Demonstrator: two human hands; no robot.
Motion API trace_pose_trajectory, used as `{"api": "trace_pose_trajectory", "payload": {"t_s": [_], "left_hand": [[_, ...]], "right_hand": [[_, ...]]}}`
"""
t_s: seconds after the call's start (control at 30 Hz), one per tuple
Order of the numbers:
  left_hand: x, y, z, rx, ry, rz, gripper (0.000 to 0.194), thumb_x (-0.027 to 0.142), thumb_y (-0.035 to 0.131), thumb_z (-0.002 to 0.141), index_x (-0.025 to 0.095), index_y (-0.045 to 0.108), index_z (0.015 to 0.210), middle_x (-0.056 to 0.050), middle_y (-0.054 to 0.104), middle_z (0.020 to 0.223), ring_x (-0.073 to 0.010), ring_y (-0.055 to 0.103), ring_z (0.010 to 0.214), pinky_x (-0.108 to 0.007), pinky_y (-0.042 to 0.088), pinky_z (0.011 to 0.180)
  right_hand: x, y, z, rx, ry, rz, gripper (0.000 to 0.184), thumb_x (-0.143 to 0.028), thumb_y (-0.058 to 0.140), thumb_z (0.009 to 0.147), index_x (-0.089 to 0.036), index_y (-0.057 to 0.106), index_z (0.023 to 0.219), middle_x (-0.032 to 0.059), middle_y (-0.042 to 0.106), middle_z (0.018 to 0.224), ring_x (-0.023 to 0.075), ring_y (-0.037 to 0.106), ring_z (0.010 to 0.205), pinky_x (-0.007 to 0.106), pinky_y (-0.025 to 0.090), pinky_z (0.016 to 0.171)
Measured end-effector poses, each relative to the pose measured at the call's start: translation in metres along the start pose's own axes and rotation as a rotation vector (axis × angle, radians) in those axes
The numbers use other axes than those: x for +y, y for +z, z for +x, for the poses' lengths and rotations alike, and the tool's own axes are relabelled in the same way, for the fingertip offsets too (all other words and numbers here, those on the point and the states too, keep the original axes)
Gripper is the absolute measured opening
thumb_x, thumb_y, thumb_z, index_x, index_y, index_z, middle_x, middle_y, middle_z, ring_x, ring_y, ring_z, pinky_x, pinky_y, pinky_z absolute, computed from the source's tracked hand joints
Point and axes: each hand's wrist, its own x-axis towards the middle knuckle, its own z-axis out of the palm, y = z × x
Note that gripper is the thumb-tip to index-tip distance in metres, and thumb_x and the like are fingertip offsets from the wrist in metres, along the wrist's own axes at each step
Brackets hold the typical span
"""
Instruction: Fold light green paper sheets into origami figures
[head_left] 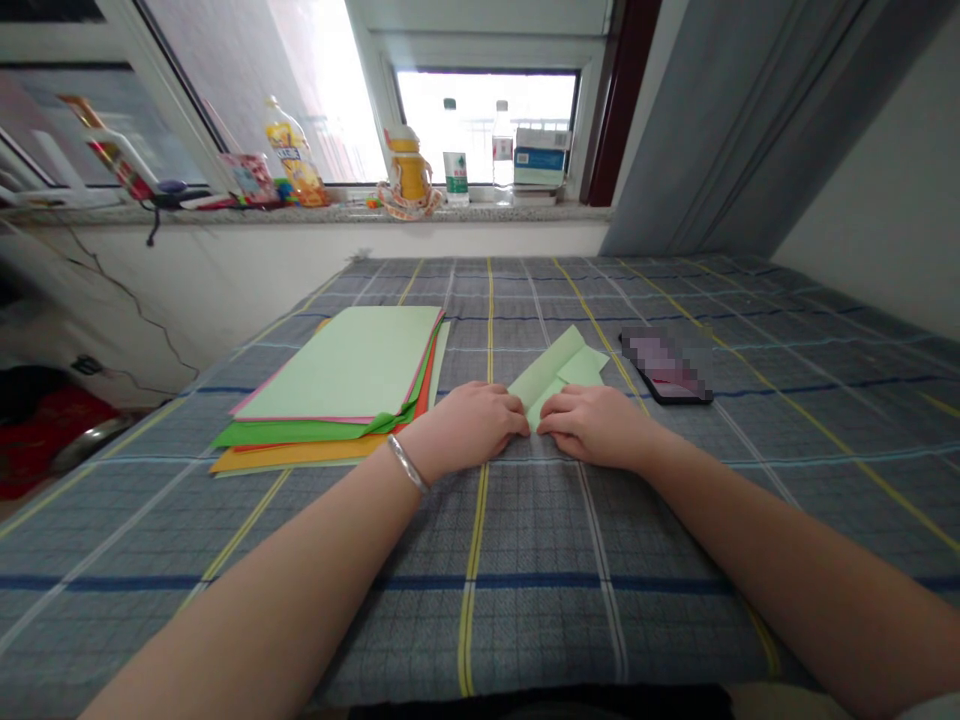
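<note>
A folded sheet of light green paper [551,370] lies on the checked cloth between my two hands. My left hand [480,425], with a silver bangle at the wrist, has its fingers closed on the paper's near left edge. Close beside it, my right hand [600,425] pinches the near right part of the same paper. The fingertips of both hands almost meet at the paper's near corner and hide part of it. Left of my left hand rests a stack of coloured paper [345,365], pale green on top with pink, green, orange and yellow edges showing.
A phone [664,365] lies to the right on the checked cloth [540,560]. Along the windowsill [345,212] stand a yellow cup [409,170], an orange drink bottle [292,150], clear bottles and boxes [540,160]. Cables hang at the left.
</note>
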Motion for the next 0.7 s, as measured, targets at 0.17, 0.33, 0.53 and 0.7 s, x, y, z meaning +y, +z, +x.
{"api": "trace_pose_trajectory", "payload": {"t_s": [0.17, 0.33, 0.53, 0.7], "left_hand": [[0.001, -0.001, 0.000, -0.012, -0.009, 0.026, 0.014, 0.017, 0.057, 0.084, 0.024, 0.068, 0.090, -0.002, 0.066, 0.088, -0.0184, 0.057, 0.091, -0.033, 0.042, 0.085], [0.000, -0.003, -0.001, -0.033, -0.026, 0.058, 0.010, 0.018, 0.058, 0.082, 0.022, 0.067, 0.082, -0.003, 0.064, 0.085, -0.0190, 0.056, 0.089, -0.033, 0.042, 0.082], [0.007, 0.001, 0.000, 0.013, -0.123, 0.071, 0.014, 0.024, 0.052, 0.085, 0.020, 0.065, 0.082, -0.003, 0.063, 0.085, -0.0196, 0.057, 0.086, -0.034, 0.041, 0.082], [0.016, 0.012, 0.011, 0.092, -0.250, 0.100, 0.031, 0.037, 0.043, 0.092, 0.018, 0.064, 0.078, -0.005, 0.063, 0.084, -0.0210, 0.057, 0.081, -0.037, 0.040, 0.078]], "right_hand": [[0.002, -0.005, -0.004, -0.017, 0.045, 0.003, 0.020, -0.020, 0.050, 0.084, -0.023, 0.070, 0.086, 0.0021, 0.069, 0.094, 0.0184, 0.060, 0.089, 0.030, 0.041, 0.077], [0.001, -0.010, -0.009, -0.011, 0.086, 0.023, 0.016, -0.020, 0.051, 0.083, -0.021, 0.067, 0.080, 0.0025, 0.069, 0.092, 0.0182, 0.060, 0.087, 0.030, 0.041, 0.075], [0.003, -0.006, -0.008, 0.132, 0.207, 0.041, 0.018, -0.034, 0.054, 0.086, -0.021, 0.064, 0.078, 0.0040, 0.067, 0.084, 0.0204, 0.058, 0.086, 0.032, 0.041, 0.075], [0.015, 0.004, -0.005, 0.490, 0.417, 0.033, 0.009, -0.028, 0.057, 0.083, -0.021, 0.062, 0.082, 0.0081, 0.063, 0.093, 0.0242, 0.054, 0.093, 0.039, 0.042, 0.084]]}}
